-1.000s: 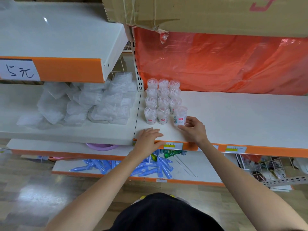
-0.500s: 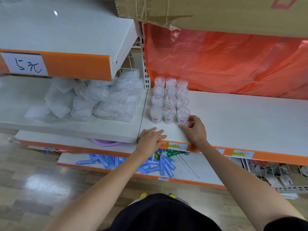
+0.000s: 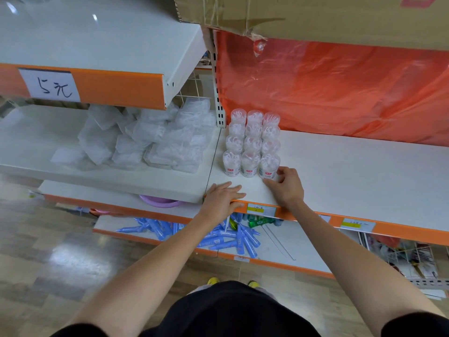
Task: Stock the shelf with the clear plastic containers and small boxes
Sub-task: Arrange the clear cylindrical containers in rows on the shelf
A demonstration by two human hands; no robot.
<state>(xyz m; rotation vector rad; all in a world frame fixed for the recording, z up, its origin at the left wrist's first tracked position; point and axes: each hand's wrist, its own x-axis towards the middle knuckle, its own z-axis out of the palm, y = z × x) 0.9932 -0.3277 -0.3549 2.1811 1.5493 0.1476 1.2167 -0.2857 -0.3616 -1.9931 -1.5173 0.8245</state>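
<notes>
Twelve clear plastic containers are seen standing upright in a tight block, three across and four deep, at the left end of a white shelf with an orange front edge. White contents and red-marked labels can be made out on the front row. The front right container is met by the right hand: its fingers are curled against the container's right side and the thumb is laid at the foot of its front, so it appears to be lightly pinched, though the contact is partly hidden by the hand itself. The left hand is laid flat on the front lip of the shelf, just left of the right hand, with its fingers straight and together and nothing held. A yellow label is fixed to the orange edge between the two wrists. An orange plastic sheet is hung behind the shelf, and a cardboard box is set above it. On the neighbouring shelf to the left, clear packets are piled loosely, under a handwritten price sign. Blue tubes are scattered on a lower shelf, and a purple basin is partly shown beneath.
</notes>
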